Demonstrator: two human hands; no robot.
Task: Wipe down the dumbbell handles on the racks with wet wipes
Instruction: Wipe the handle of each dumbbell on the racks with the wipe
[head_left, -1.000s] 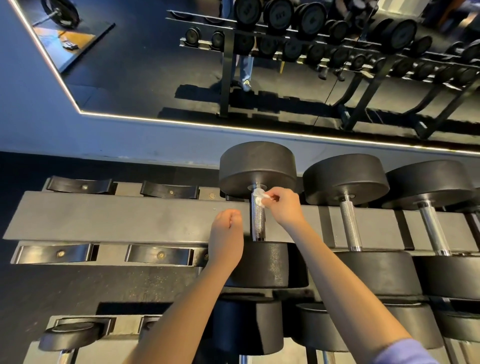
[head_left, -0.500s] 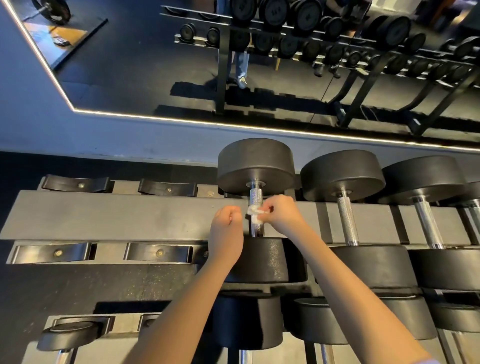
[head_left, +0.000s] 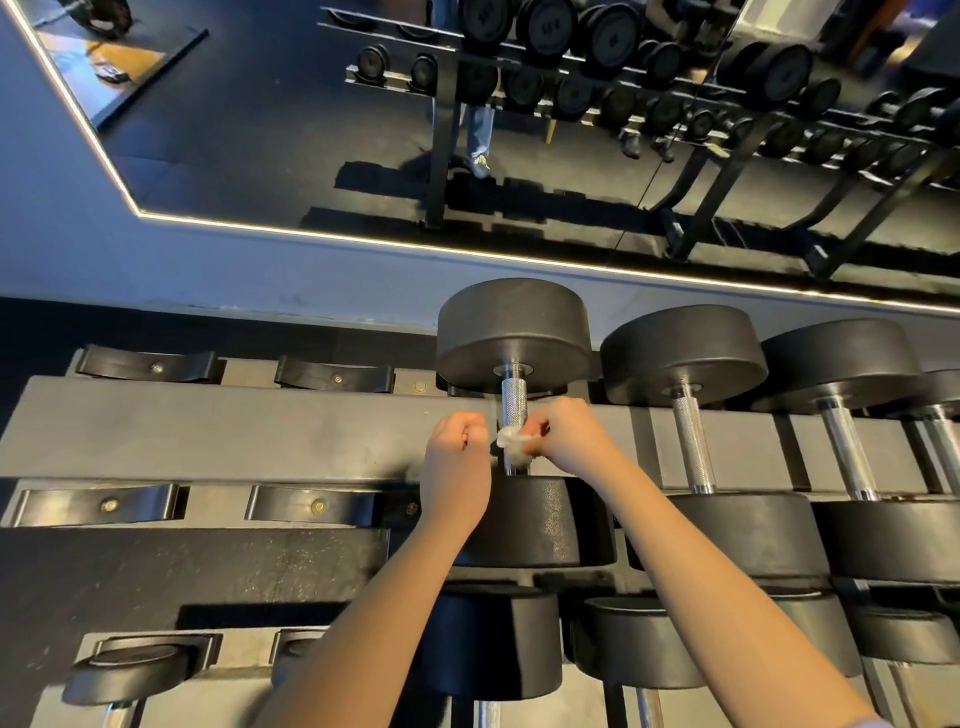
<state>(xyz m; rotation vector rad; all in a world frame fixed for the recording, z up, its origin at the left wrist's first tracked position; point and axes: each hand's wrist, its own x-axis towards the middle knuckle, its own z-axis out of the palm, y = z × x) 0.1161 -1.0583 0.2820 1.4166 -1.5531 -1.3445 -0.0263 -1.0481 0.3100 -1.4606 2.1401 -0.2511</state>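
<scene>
Two bare hands meet at the leftmost dumbbell on the upper rack (head_left: 208, 431), a flat shelf of dull grey metal with black curved cradles (head_left: 317, 503) bolted along its edges at nine o'clock from the hands. The left hand (head_left: 457, 467) is curled into a loose fist just beside the handle (head_left: 513, 400), at its eight o'clock side; whether it grips anything cannot be told. The handle is a slim chrome bar with fine knurling, running upright in the view between a far black disc head (head_left: 511, 327) at twelve o'clock and a near head (head_left: 530, 519) at six o'clock, both thick, round and matt, the near one faintly speckled. A crumpled white wet wipe (head_left: 511, 441) is pressed against the lower part of the handle, directly between the two hands. The right hand (head_left: 569, 436) is pinched shut on the wipe from the handle's three o'clock side, fingers bunched around the wad. Further toward three o'clock stands a second dumbbell (head_left: 685, 353) of the same build, its knurled handle bare, and more follow it. Across the top, a mirror (head_left: 311, 130) with a bright lit edge reflects other racks.
</scene>
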